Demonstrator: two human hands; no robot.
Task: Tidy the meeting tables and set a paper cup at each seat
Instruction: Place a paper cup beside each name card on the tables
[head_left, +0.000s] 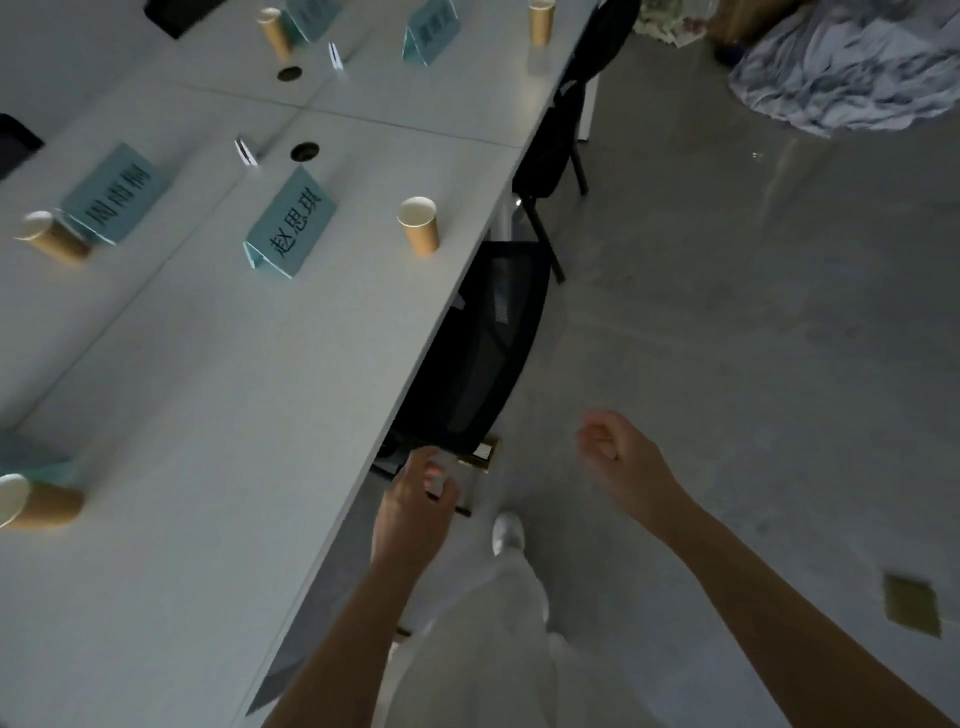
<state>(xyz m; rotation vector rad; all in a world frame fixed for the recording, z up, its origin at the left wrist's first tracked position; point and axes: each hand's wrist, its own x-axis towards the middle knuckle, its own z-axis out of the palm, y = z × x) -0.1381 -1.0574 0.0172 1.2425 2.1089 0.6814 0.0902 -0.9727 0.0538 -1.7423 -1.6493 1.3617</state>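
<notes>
Both hands, left (415, 512) and right (618, 454), hang loosely curled and empty beside the table (218, 395).

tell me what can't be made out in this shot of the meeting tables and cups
- Far name cards, head view: motion blur makes the text unreadable.
- Bottom-left paper cup: cut off by the left edge; card behind it blurred.
- Chair: seat hidden under the table.
- Left hand: dim and blurred; whether it touches anything is unclear.
- Dark objects at top left: cropped, unidentifiable.
</notes>
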